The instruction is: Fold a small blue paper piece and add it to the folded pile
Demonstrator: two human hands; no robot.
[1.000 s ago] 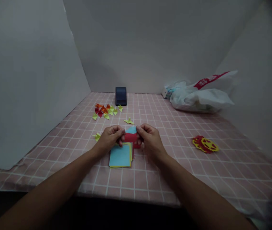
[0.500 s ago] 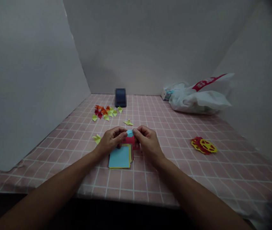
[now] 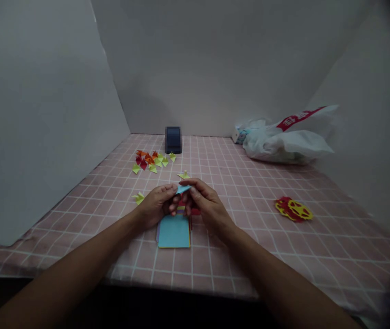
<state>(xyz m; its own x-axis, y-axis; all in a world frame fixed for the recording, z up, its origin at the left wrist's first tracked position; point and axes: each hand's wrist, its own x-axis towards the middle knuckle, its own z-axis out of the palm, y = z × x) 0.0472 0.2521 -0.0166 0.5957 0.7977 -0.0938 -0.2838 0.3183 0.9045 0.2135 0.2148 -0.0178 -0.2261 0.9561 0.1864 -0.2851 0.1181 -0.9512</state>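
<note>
My left hand [image 3: 156,205] and my right hand [image 3: 204,204] meet above a stack of coloured paper squares [image 3: 174,231], its top sheet blue. Both hands pinch a small folded blue paper [image 3: 183,188] between thumbs and fingertips. A bit of red paper [image 3: 195,211] shows under my right hand. A folded yellow-green piece [image 3: 139,198] lies just left of my left hand, and another yellow-green piece [image 3: 184,175] lies just beyond the hands.
A pile of small folded orange, red and yellow-green pieces [image 3: 151,160] lies far left, near a dark box [image 3: 173,139] at the back wall. A white plastic bag [image 3: 284,138] sits back right. Red and yellow paper cutouts [image 3: 293,209] lie at right on the pink checked tablecloth [image 3: 243,246].
My hands have come closer together and the blue paper is folded smaller. The red paper that was between my fingers is now mostly hidden below my right hand.
</note>
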